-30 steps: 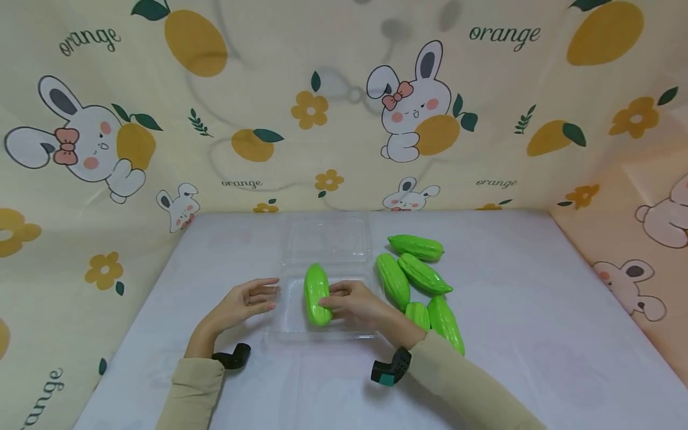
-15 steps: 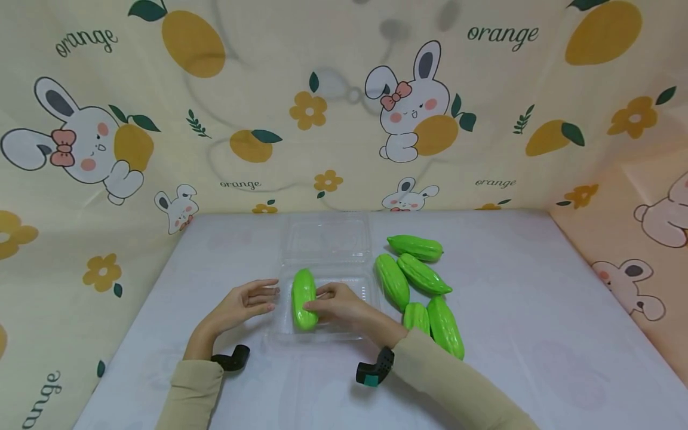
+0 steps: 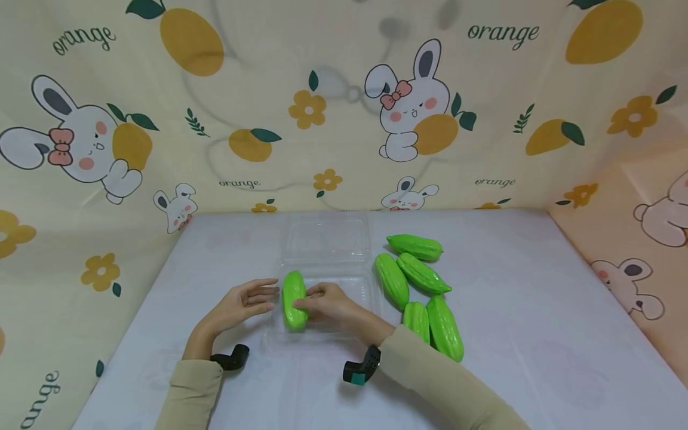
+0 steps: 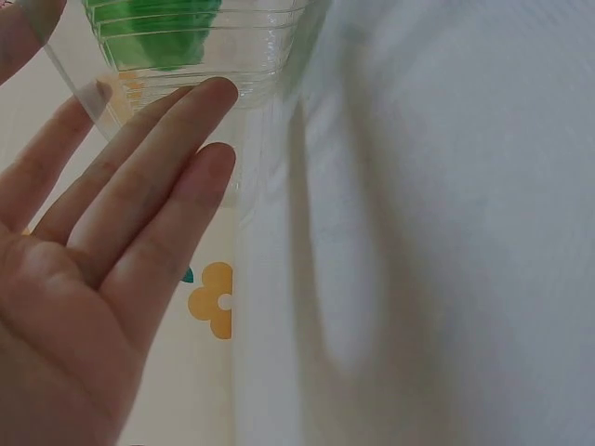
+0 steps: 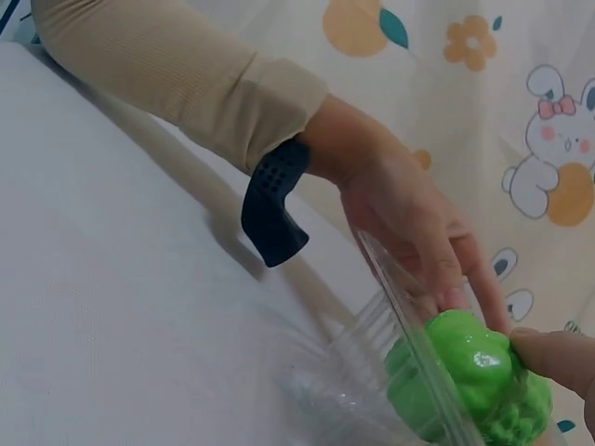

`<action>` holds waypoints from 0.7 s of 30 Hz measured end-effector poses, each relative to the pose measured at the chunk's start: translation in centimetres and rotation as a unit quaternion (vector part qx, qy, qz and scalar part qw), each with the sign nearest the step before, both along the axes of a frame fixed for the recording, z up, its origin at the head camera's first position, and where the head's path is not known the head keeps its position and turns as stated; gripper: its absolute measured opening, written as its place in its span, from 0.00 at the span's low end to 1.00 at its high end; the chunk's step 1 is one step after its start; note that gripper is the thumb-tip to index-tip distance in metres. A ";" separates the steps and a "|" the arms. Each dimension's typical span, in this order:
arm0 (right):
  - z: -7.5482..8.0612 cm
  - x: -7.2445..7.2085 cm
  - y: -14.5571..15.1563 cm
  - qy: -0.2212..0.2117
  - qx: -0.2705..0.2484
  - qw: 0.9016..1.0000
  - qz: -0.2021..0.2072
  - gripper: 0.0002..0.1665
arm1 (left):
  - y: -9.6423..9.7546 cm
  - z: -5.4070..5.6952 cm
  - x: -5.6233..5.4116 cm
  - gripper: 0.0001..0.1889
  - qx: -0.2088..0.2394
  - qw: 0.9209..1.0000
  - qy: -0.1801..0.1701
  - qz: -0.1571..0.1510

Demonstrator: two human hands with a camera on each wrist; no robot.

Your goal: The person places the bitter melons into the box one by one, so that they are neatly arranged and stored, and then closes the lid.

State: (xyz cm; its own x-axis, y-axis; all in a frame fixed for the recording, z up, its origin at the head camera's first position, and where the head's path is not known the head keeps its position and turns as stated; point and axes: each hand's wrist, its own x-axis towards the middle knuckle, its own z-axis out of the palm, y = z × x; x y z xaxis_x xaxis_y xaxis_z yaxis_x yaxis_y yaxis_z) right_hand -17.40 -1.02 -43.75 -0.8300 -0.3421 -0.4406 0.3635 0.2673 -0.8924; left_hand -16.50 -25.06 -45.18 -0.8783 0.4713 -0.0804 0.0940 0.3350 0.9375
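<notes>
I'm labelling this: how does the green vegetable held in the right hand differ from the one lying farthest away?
The held vegetable is in the right hand; the farthest vegetable lies on the table. The held one is at the left side of the clear container, the farthest one right of it. The held one points lengthwise forward, the farthest one lies crosswise. Both are glossy green.

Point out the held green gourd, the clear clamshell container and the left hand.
Held green gourd (image 3: 292,295), head view: middle of its body.
Clear clamshell container (image 3: 327,239), head view: middle of its far half.
Left hand (image 3: 239,305), head view: middle of the hand.
</notes>
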 end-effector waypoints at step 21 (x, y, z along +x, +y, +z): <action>-0.8 0.0 -0.7 -0.026 -0.020 0.999 0.004 0.29 | 0.1 0.1 0.1 0.33 0.009 1.000 -0.005 0.000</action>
